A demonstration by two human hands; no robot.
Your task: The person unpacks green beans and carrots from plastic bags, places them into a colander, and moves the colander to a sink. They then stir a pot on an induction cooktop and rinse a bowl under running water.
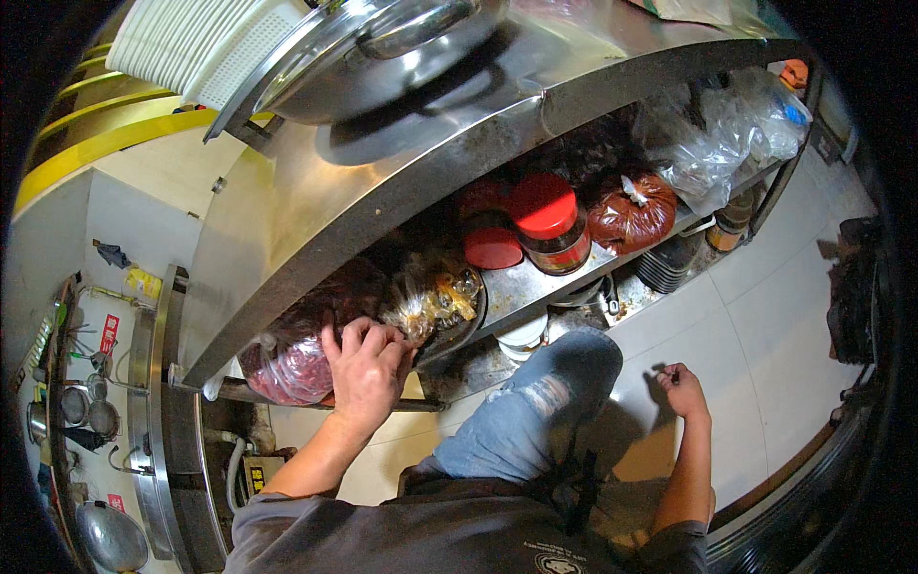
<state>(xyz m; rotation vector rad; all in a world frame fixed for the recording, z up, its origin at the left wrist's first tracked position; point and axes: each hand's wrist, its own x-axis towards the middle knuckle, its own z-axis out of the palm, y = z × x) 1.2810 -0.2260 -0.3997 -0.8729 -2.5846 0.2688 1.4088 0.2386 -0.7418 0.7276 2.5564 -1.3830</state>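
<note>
My left hand (368, 369) reaches to the shelf under the steel table, fingers bent over the edge of a clear plastic bag of dark red dried food (290, 366); whether they grip it is hidden. Just right of that hand lies a knotted plastic bag with yellow ties (434, 301) in a dark round pan. My right hand (680, 389) hangs over the tiled floor, fingers curled, with a small dark thing at the fingertips that I cannot make out. Farther along the shelf stand a red-lidded jar (551, 226) and a tied bag of red-brown paste or powder (631, 215).
A large steel pan (401, 64) rests on the steel tabletop (459, 136) above the shelf. White plates (522, 336) and stacked black dishes (667, 269) stand on the lower level. Clear plastic bags (710, 143) fill the shelf's far right. A sink counter (147, 373) is at left.
</note>
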